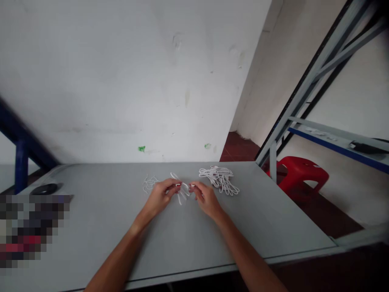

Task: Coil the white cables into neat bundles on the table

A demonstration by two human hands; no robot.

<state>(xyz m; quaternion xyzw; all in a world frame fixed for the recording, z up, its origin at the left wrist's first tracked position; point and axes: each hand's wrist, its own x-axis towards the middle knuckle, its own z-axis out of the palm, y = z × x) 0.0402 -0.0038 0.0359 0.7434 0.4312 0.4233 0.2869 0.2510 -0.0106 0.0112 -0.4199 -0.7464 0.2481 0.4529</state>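
Both hands are raised over the middle of the grey table (188,239), close to each other. My left hand (164,192) pinches a white cable (181,196), whose loops hang between the hands. The fingers of my right hand (203,194) are closed on a white end of what looks like the same cable. Several bundled white cables (223,178) lie on the table just right of my right hand. Thin white ties or strings (149,183) lie in a loose pile behind and left of my left hand.
A black round object (45,189) sits at the table's left edge, near a blurred-out area. A white wall (136,81) rises behind the table. To the right stand a red plastic stool (299,172) and a metal frame with a blue-edged shelf (340,148).
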